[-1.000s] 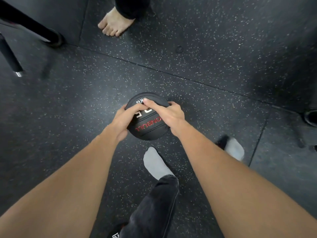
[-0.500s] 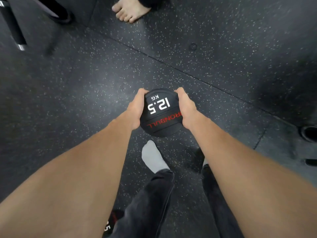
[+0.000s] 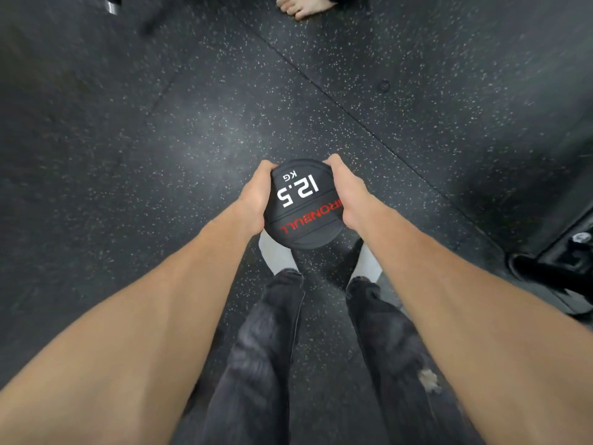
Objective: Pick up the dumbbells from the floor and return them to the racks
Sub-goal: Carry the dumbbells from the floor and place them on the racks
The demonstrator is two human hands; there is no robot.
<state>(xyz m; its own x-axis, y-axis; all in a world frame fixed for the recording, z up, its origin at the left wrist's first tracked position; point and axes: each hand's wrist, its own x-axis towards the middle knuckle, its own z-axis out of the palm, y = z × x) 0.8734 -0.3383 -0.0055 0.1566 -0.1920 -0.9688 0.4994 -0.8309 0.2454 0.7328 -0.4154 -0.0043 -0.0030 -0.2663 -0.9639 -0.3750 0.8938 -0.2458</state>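
Dumbbell: as we look straight down, we see the black 12.5 kg Ironbull dumbbell (image 3: pixel 303 205) end-on above our socked feet (image 3: pixel 272 252).
Left hand (image 3: pixel 255 200): wrapped round its left edge.
Right hand (image 3: pixel 348 192): clasping the right edge.
Floor: speckled rubber floor (image 3: pixel 160 139).

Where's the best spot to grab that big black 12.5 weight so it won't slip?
Probably around the rim of the round top end of the dumbbell, one hand from each side, as the left hand and right hand do now. It stands on end, so its handle is hidden underneath and the flat face offers nothing to hook.
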